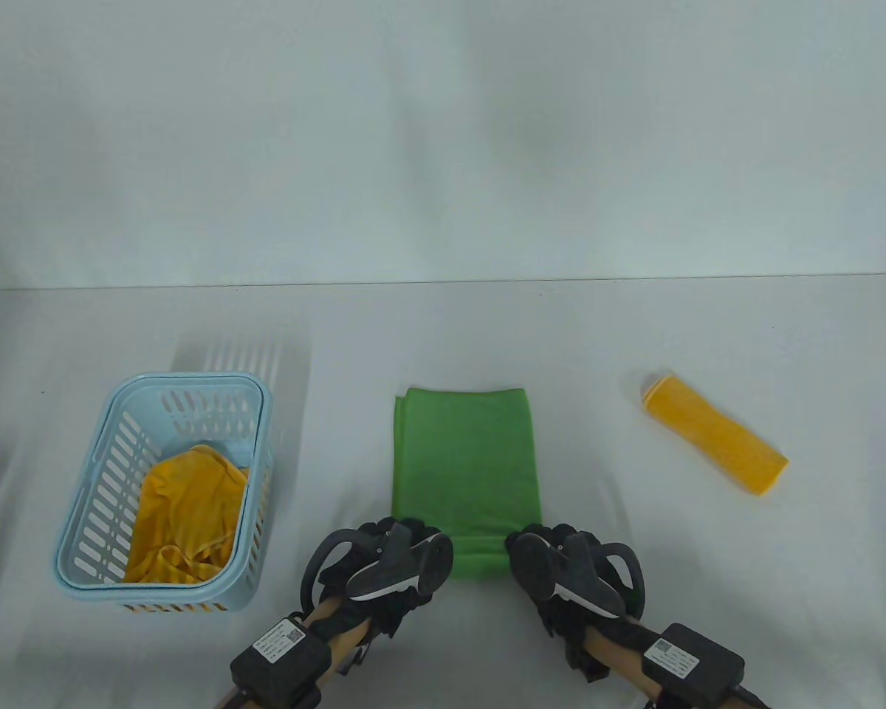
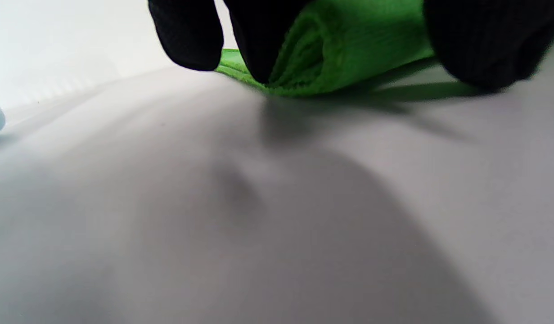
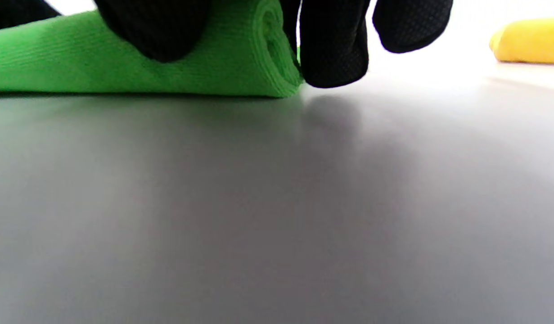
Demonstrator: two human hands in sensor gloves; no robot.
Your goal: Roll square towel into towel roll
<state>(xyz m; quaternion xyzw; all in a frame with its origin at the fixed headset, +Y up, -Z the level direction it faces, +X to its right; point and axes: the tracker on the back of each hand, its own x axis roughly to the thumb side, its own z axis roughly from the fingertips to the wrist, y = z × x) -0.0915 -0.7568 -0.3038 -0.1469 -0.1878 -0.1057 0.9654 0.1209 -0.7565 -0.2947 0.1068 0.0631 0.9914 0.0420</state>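
A green towel [image 1: 465, 458], folded into a long strip, lies in the middle of the table with its near end rolled up into a short roll [image 1: 478, 555]. My left hand [image 1: 406, 539] grips the roll's left end, and the coiled end [image 2: 304, 54] shows between its fingers [image 2: 263, 40]. At the roll's right end my right hand [image 1: 543, 543] holds on, thumb on top and fingers [image 3: 333, 49] beside the spiral [image 3: 272, 45]. Trackers cover both hands in the table view.
A light blue basket [image 1: 88, 509] with a crumpled yellow cloth [image 1: 184, 517] inside stands at the left. A finished yellow towel roll [image 1: 716, 432] lies at the right; its end [image 3: 529, 40] shows in the right wrist view. A grey backdrop rises behind the table.
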